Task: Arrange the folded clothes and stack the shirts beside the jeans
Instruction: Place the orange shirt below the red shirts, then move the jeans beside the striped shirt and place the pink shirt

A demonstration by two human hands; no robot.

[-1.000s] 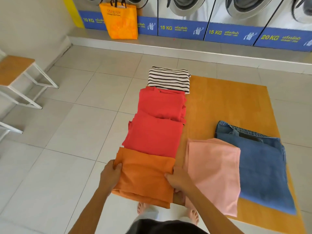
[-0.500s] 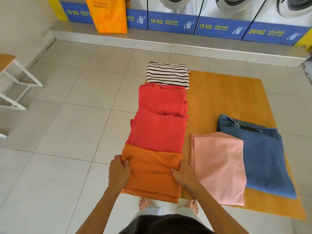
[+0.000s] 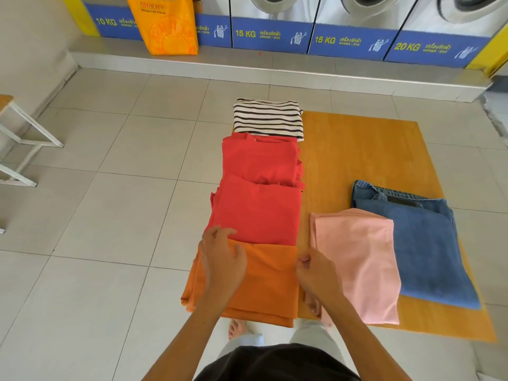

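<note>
A line of folded shirts runs away from me: an orange shirt (image 3: 269, 284) nearest, then a red shirt (image 3: 258, 213), a second red shirt (image 3: 261, 160) and a striped shirt (image 3: 268, 116). To the right, a pink shirt (image 3: 357, 265) lies beside and partly over folded blue jeans (image 3: 423, 243). My left hand (image 3: 222, 254) hovers with fingers spread over the orange shirt's far left corner. My right hand (image 3: 316, 273) is curled at that shirt's right edge, with nothing visible in it.
The pink shirt and jeans lie on an orange mat (image 3: 357, 149) on the tiled floor. Washing machines (image 3: 275, 34) on a raised step line the far wall, with a yellow bag (image 3: 165, 26) in front. A white-framed bench (image 3: 16, 133) stands at left. My bare foot (image 3: 236, 328) shows below.
Both hands gripped the orange shirt's sides earlier; now the left hand has opened and lifted toward its far corner, and the right hand has come off the edge.
</note>
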